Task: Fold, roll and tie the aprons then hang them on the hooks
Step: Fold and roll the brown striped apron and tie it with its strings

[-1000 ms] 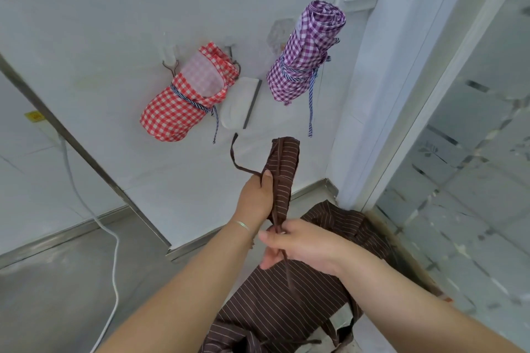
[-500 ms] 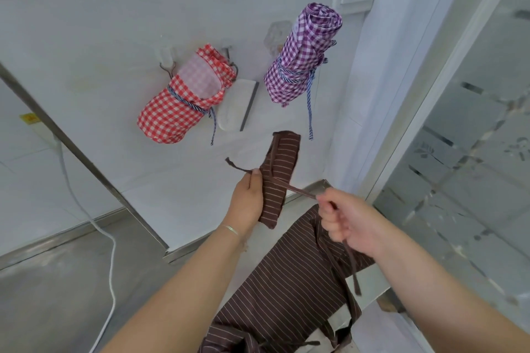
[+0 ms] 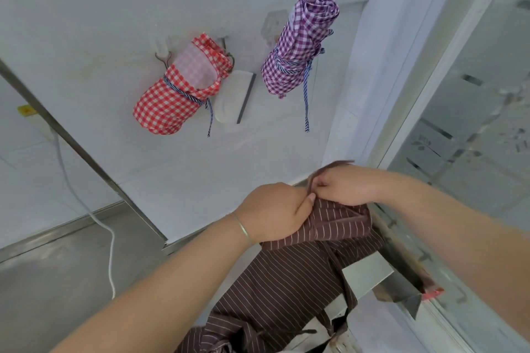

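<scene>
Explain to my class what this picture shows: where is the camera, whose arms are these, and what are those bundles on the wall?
The camera sits on a person's head and looks forward and down, so the two bare arms reaching in from the bottom are that person's own. There is no machine here. The left hand and the right hand meet over a brown striped apron, and the fingers of both grip its bunched top. The picture is blurred there, so I cannot tell just what they are doing with it. The rest of the apron hangs down toward the floor.

On the white wall hang two aprons already rolled and tied with striped strings: a red checked roll and, to its right, a purple checked roll. A small metal hook shows beside the red one. A white cable trails down the wall at the left.
</scene>
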Available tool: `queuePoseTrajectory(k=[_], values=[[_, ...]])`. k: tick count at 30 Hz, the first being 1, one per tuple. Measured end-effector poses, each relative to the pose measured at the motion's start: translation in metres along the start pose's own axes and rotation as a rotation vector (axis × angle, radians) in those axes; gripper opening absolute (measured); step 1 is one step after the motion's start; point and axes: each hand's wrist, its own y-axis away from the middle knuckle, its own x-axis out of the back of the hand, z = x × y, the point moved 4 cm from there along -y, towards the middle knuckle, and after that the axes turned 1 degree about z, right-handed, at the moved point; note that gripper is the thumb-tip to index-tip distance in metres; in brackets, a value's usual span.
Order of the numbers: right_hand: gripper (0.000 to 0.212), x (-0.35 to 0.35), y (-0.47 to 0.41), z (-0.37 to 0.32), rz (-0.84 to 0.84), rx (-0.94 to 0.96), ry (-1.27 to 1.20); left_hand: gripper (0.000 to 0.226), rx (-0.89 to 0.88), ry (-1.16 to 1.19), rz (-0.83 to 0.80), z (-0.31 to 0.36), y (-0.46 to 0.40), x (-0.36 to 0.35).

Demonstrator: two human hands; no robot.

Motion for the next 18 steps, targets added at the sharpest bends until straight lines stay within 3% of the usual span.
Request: queuePoseTrajectory(k=[3,8,12,15,18], values=[[0.035,-0.008,-0.001,-0.005,0.293,0.014,0.263,0.035,0.064,0.001,0.081,-0.007,-0.001,-0.004],[0.04,-0.022,-0.003,-0.004,0.488,0.057,0.366,0.035,0.173,0.089,0.066,-0.015,0.001,-0.014],[0.045,-0.026,-0.007,0.002,0.786,0.261,0.353,0.039,0.255,0.176,0.088,-0.016,-0.002,-0.017],[0.042,-0.031,-0.011,0.008,0.806,0.327,0.388,0.039,0.359,0.202,0.082,-0.018,-0.006,-0.024],[0.053,-0.038,-0.012,0.002,0.846,0.345,0.431,0.029,0.448,0.163,0.034,-0.022,-0.011,-0.031]])
